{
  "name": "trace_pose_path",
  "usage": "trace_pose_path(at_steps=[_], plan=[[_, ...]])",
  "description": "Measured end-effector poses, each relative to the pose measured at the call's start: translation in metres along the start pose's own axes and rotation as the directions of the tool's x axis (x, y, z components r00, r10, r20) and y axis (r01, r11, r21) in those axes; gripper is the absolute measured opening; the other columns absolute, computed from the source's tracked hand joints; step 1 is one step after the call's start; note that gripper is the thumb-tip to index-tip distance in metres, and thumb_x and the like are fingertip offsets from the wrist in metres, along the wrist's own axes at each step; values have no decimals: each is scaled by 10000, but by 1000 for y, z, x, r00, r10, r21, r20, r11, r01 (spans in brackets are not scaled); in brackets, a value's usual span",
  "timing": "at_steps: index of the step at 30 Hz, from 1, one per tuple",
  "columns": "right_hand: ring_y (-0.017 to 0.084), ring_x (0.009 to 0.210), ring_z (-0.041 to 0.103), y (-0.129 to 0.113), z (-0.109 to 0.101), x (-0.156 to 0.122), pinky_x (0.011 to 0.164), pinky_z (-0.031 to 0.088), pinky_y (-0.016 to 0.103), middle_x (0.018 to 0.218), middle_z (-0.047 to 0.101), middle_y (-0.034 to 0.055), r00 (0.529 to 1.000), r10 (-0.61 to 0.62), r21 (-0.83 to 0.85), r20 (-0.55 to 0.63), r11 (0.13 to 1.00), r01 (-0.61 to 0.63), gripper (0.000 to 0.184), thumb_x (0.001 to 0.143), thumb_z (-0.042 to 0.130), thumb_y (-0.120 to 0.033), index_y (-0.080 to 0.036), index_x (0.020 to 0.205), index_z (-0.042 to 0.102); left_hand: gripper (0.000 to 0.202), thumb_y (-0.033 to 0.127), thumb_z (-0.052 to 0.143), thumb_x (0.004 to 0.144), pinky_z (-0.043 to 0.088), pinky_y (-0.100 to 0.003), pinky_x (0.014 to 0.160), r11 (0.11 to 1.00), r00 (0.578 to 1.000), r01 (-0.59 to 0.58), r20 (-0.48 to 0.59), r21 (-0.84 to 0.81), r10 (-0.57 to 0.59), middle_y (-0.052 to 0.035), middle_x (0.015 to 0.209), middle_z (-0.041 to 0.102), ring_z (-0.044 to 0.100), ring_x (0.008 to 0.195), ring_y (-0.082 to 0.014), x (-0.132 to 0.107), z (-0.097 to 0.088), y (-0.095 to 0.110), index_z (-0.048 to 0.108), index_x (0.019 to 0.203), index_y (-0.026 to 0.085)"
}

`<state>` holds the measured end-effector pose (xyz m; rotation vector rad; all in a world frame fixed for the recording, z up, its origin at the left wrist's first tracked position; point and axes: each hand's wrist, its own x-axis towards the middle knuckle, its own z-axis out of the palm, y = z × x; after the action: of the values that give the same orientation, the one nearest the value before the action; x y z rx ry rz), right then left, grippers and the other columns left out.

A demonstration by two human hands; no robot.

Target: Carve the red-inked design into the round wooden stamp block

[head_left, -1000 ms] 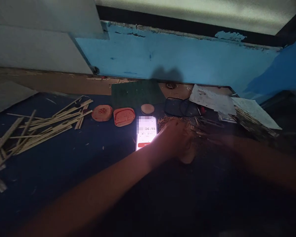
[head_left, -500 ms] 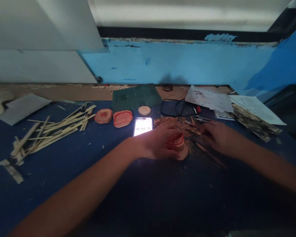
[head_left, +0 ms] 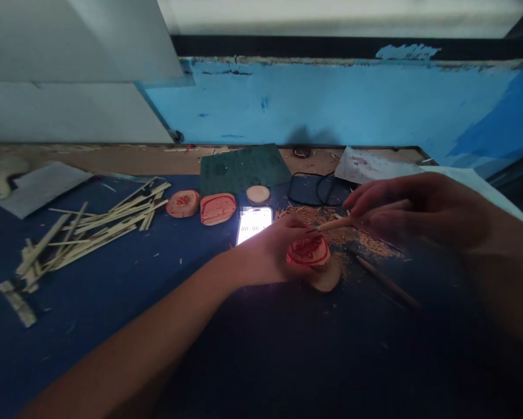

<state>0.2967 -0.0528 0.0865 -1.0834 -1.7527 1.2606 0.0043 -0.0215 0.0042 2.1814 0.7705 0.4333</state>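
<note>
My left hand (head_left: 283,244) is closed around a small wooden block (head_left: 311,250) with a red outline and pattern on its top face. The block rests over a round wooden slice (head_left: 327,276), overlapping it. Between the fingers of my right hand (head_left: 401,212) is a slim carving tool (head_left: 335,224) with a pale wooden handle. Its dark tip reaches the far edge of the block; whether it touches cannot be made out. A second slim tool (head_left: 386,279) lies on the blue tabletop (head_left: 261,349) below my right hand.
Wood shavings (head_left: 303,214) are heaped behind the block. A lit phone (head_left: 255,221) showing a timer lies beside my left wrist. Two red-marked wood pieces, one a square block (head_left: 218,209), a plain disc (head_left: 258,194), thin wood strips (head_left: 99,230) and a black cable (head_left: 309,189) lie around.
My right hand has risen from the tools and shavings and moved toward the block, now with a carving tool in its fingers. My left hand stays on the block, whose top is more exposed.
</note>
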Motion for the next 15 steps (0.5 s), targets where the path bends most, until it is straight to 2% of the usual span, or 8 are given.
trace_pose_path(at_steps=[2, 4, 6, 8, 10, 12, 15], plan=[[175, 543, 644, 1, 6, 3, 431, 464, 271, 718, 762, 64, 999, -40, 22, -21, 999, 41, 234, 878, 966, -445, -258, 1008, 911, 638, 511, 959, 814, 567, -498, 1139, 999, 1000, 17, -12, -29, -18, -107, 1449, 660, 673, 1295, -331, -1, 0, -3, 793, 1394, 303], [143, 524, 595, 3, 13, 4, 421, 416, 260, 710, 743, 52, 995, -78, -11, -65, 997, 78, 282, 943, 893, -528, -253, 884, 875, 690, 499, 968, 807, 542, -511, 1188, 998, 1000, 12, -19, -60, -14, -108, 1509, 628, 652, 1351, -335, -2, 1, -7, 770, 1444, 323], [126, 543, 566, 3, 21, 4, 454, 423, 267, 692, 703, 46, 982, -148, -74, -119, 987, 140, 513, 1052, 747, -574, -217, 685, 750, 727, 512, 968, 806, 531, -520, 1211, 998, 1000, 2, -27, -68, -4, -108, 1539, 609, 643, 1380, -340, -3, 2, -10, 750, 1477, 335], [124, 585, 565, 1, 28, 3, 511, 452, 271, 672, 659, 34, 975, -194, -164, -108, 971, 175, 619, 1128, 624, -558, -206, 619, 651, 746, 527, 961, 810, 528, -535, 1220, 998, 999, 3, -32, -57, -5, -110, 1547, 606, 638, 1394, -350, -4, 2, -10, 737, 1498, 342], [127, 589, 577, -2, 34, 2, 506, 432, 262, 667, 655, 8, 989, -143, -184, -39, 974, 134, 477, 1109, 675, -514, -214, 739, 683, 739, 500, 949, 825, 520, -552, 1233, 999, 1000, 9, -20, -34, -10, -116, 1555, 608, 630, 1411, -362, -4, 1, -8, 727, 1513, 343], [143, 611, 645, -5, 38, 2, 496, 440, 257, 764, 741, 6, 997, -41, -126, 72, 991, 50, 258, 1034, 797, -458, -232, 936, 720, 702, 437, 932, 843, 510, -556, 1247, 1000, 1000, -6, -11, -14, 5, -117, 1559, 613, 623, 1424, -363, -5, -2, -4, 731, 1508, 338], [191, 769, 770, -8, 44, 3, 609, 544, 270, 915, 831, 15, 984, 2, -100, 179, 995, 17, 179, 987, 864, -334, -261, 1108, 754, 561, 371, 876, 897, 516, -544, 1242, 999, 999, -50, 0, -21, 50, -106, 1541, 632, 633, 1409, -345, -6, -5, 2, 766, 1445, 327]])
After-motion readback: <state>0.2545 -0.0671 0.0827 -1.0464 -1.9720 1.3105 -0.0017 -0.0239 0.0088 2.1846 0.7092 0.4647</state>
